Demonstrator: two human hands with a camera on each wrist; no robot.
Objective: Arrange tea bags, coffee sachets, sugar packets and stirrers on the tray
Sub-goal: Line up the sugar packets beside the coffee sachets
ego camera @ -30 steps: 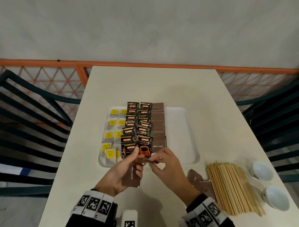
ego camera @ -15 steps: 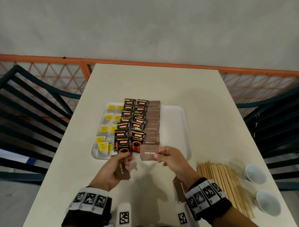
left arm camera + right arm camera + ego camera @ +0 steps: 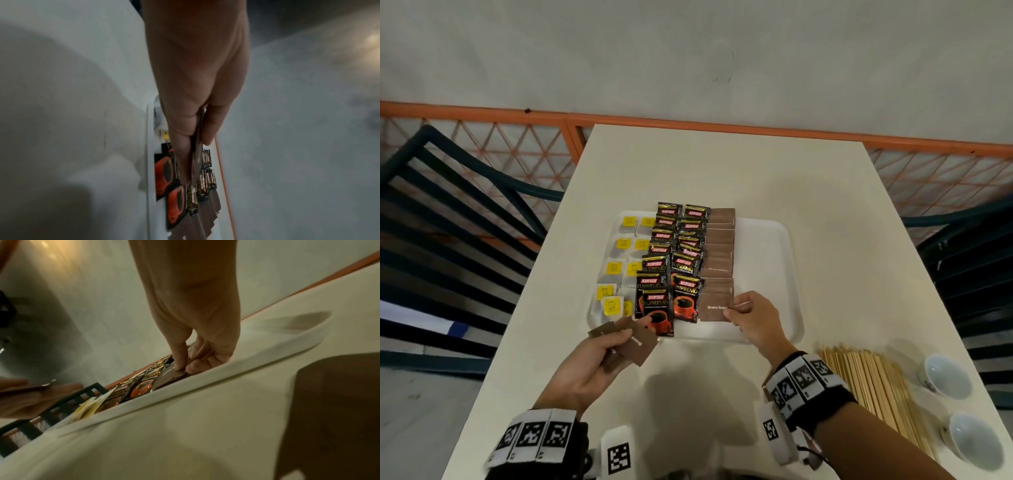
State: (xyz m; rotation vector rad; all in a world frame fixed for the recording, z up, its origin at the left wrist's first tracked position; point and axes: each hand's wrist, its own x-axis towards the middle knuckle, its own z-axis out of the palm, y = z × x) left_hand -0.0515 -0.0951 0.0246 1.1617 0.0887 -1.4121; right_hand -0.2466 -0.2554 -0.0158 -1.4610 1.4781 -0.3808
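A white tray (image 3: 770, 260) holds yellow-tagged tea bags (image 3: 613, 269) at its left, black coffee sachets (image 3: 671, 267) in the middle and a column of brown sugar packets (image 3: 719, 253) beside them. My right hand (image 3: 736, 310) pinches one brown sugar packet (image 3: 714, 310) at the near end of that column; the right wrist view shows thumb and fingers on this packet (image 3: 170, 374) inside the tray's rim (image 3: 236, 369). My left hand (image 3: 616, 337) grips a small fan of brown sugar packets (image 3: 635, 344) just before the tray; in the left wrist view they (image 3: 197, 154) sit between thumb and fingers.
A heap of wooden stirrers (image 3: 873, 377) lies on the table right of my right wrist. Two white cups (image 3: 945, 377) stand at the near right edge. Dark chairs (image 3: 448, 222) flank the table on both sides, with an orange railing (image 3: 688, 120) behind.
My right hand took one sugar packet from the left hand's stack and carried it forward onto the near end of the sugar column. The left hand shifted slightly left with the rest.
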